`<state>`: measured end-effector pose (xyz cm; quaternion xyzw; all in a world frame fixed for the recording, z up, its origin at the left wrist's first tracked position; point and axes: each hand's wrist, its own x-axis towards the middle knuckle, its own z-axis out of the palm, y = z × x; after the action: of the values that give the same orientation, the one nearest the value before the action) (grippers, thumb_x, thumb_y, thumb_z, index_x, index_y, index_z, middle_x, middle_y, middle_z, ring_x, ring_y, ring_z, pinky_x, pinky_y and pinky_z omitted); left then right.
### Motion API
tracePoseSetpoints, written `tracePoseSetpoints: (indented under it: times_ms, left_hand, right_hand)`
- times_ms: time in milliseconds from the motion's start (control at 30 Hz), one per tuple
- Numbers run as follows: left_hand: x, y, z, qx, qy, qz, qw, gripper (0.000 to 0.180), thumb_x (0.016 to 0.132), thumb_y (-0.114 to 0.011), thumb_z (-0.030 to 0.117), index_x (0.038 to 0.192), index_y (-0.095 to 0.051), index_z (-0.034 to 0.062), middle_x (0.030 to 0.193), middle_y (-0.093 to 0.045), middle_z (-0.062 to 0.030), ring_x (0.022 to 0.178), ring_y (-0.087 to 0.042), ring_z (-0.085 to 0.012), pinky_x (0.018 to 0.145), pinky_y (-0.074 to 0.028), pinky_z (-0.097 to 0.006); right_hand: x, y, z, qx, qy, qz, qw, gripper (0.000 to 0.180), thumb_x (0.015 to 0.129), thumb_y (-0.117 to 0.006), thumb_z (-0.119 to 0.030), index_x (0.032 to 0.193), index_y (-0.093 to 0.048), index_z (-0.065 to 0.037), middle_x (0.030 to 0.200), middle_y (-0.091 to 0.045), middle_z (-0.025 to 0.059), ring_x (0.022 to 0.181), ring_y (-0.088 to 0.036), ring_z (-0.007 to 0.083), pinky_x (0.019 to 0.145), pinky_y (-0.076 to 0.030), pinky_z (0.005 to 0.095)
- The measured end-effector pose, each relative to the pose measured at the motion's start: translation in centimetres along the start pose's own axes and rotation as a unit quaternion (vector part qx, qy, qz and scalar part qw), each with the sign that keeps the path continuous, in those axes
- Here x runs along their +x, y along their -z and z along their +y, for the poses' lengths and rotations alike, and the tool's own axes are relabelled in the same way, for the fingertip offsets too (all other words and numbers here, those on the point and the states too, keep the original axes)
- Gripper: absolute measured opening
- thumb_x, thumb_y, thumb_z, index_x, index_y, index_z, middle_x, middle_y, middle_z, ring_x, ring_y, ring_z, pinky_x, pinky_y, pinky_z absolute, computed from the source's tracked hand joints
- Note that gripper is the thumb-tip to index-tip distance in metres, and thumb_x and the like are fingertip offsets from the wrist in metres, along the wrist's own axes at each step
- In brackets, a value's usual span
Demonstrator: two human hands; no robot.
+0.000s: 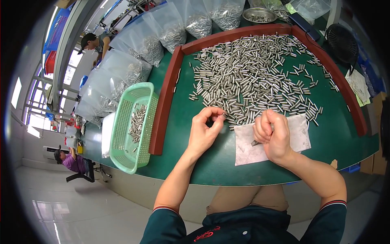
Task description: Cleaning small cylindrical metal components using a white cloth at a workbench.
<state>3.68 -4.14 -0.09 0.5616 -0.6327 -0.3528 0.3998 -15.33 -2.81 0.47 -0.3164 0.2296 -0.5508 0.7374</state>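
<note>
The left hand pinches one small metal pin near the desk's front edge; the right hand, clenched, grips a small tool over white paper.

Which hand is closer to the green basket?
Left. The left hand is just right of the green basket, with only the red rail between them. The right hand is farther right, over the white cloth.
</note>
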Motion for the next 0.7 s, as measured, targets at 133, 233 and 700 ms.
tracePoseSetpoints:
  times_ms: [133, 233, 700]
  left_hand:
    - [0.6, 1.7, 0.1, -0.337, 0.118, -0.018, 0.934, 0.019, 0.084, -0.048, 0.005, 0.1, -0.054, -0.0019, 0.077, -0.056, -0.0046, 0.065, -0.047, -0.0073, 0.061, -0.039, -0.019]
    - [0.9, 3.1, 0.0, -0.451, 0.173, 0.021, 0.875, 0.013, 0.083, -0.048, 0.008, 0.092, -0.053, -0.0003, 0.073, -0.053, -0.0048, 0.064, -0.047, -0.0088, 0.057, -0.04, -0.021]
    - [0.4, 1.0, 0.1, 0.304, -0.07, 0.038, 0.949, 0.016, 0.066, -0.065, 0.009, 0.076, -0.056, 0.0014, 0.06, -0.052, -0.0099, 0.051, -0.049, -0.0226, 0.049, -0.04, -0.034]
  right_hand:
    - [-0.1, 0.0, 0.0, 0.005, -0.005, 0.002, 1.0, 0.039, 0.088, -0.033, -0.022, 0.052, -0.029, -0.009, 0.044, -0.03, 0.0011, 0.04, -0.022, 0.008, 0.039, -0.02, 0.0231]
    - [0.0, 0.0, 0.0, 0.008, -0.008, 0.005, 1.0, 0.039, 0.088, -0.034, -0.023, 0.052, -0.029, -0.009, 0.044, -0.03, 0.0012, 0.04, -0.021, 0.0079, 0.039, -0.02, 0.0231]
    - [0.2, 0.1, -0.1, 0.021, -0.015, 0.019, 0.999, 0.039, 0.088, -0.034, -0.024, 0.053, -0.029, -0.009, 0.044, -0.029, 0.0008, 0.039, -0.021, 0.0076, 0.038, -0.019, 0.023]
